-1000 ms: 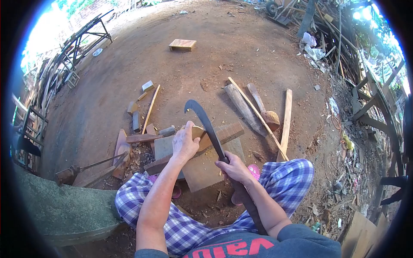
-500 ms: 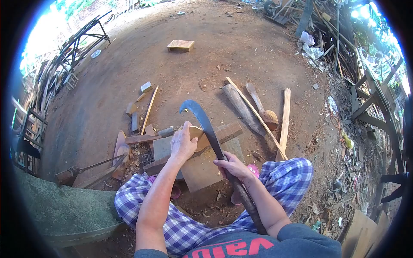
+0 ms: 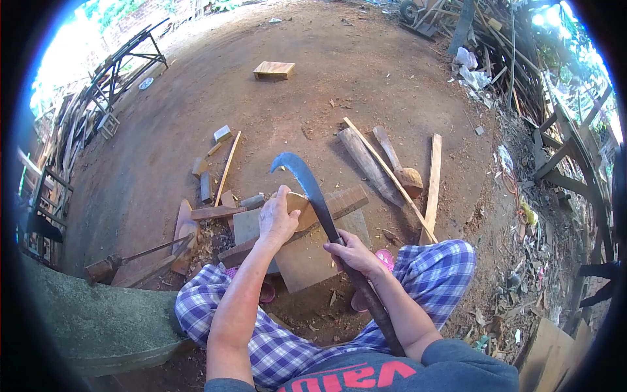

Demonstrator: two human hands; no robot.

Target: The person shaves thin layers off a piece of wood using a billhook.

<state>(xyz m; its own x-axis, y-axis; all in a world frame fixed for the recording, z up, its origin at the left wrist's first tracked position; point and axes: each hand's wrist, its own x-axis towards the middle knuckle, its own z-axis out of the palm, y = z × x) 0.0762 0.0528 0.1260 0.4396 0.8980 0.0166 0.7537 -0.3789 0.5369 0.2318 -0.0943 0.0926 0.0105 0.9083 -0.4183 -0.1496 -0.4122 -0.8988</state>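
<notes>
1. Left hand [image 3: 277,221]: grip clamped on the wood piece [image 3: 300,210], at frame centre, resting on a plank [image 3: 346,199]
2. Right hand [image 3: 356,255]: grip clamped on the billhook [image 3: 308,186] handle; blade just beside the wood piece

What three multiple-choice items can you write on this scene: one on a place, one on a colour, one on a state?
1. Where is the box?
A. on a shelf
B. on bare dirt far ahead
C. on a lap

2. What colour are the trousers?
A. blue and white check
B. red
C. black

3. How is the right hand?
A. open, empty
B. flat on the ground
C. shut on the billhook

Answers: 1 B, it lies alone on the dirt; 2 A, the checks show on both knees; 3 C, its fingers wrap the handle, while the left hand grips the wood.
</notes>
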